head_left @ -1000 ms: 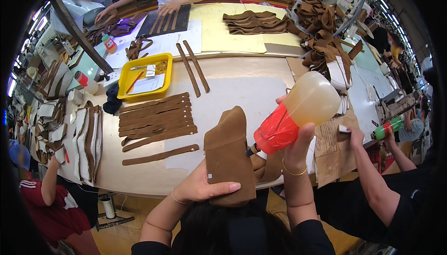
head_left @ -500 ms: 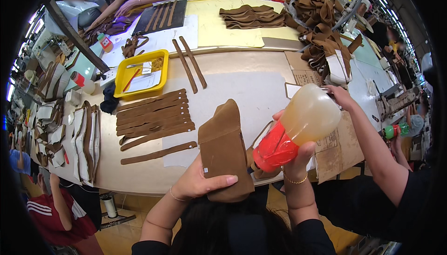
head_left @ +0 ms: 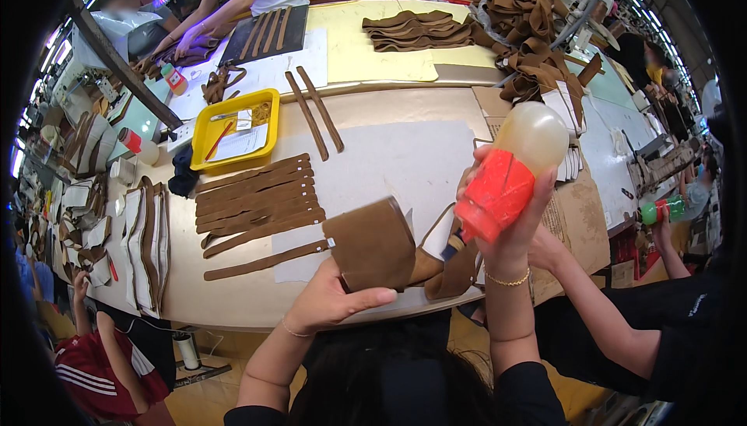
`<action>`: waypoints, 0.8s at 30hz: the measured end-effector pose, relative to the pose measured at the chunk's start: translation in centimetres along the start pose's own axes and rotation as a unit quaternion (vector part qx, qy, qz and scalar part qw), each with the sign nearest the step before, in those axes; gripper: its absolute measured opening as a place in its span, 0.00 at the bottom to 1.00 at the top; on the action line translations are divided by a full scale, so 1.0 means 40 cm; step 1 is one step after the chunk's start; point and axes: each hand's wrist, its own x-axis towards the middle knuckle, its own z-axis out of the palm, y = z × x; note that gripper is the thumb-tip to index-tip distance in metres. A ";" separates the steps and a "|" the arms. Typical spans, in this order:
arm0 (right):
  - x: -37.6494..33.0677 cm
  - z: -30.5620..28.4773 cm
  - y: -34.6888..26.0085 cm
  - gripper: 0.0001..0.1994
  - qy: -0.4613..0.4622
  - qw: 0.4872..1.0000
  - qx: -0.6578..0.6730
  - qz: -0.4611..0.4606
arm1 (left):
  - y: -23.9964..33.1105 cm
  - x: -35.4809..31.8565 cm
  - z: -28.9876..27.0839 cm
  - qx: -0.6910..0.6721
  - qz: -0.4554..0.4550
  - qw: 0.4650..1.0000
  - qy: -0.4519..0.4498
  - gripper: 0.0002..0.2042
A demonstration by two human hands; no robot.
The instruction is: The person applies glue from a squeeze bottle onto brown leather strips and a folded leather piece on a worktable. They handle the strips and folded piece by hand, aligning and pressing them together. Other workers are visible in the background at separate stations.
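My left hand grips a brown leather piece, thumb on its near face and fingers behind it. My right hand is wrapped round a squeeze bottle with a clear body and a red-wrapped neck. The bottle is tipped, its base up and its dark nozzle pointing down and left, beside the right end of the leather. More brown leather, with a white-faced part, lies on the table under the nozzle. Whether the nozzle touches anything, I cannot tell.
Brown strips lie in rows at left, below a yellow tray. Two strips lie beside it. Brown leather is heaped at the back right. At right, a co-worker's arm reaches in close behind my right wrist.
The leather in my left hand has turned from upright to lying more sideways. My right hand and the bottle have moved up a little. The co-worker's arm at right has drawn nearer.
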 end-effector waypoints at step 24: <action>0.090 0.039 0.048 0.45 -0.078 0.954 -0.250 -0.145 | 0.039 -0.008 -0.021 -0.084 -0.050 0.994 -0.044 0.30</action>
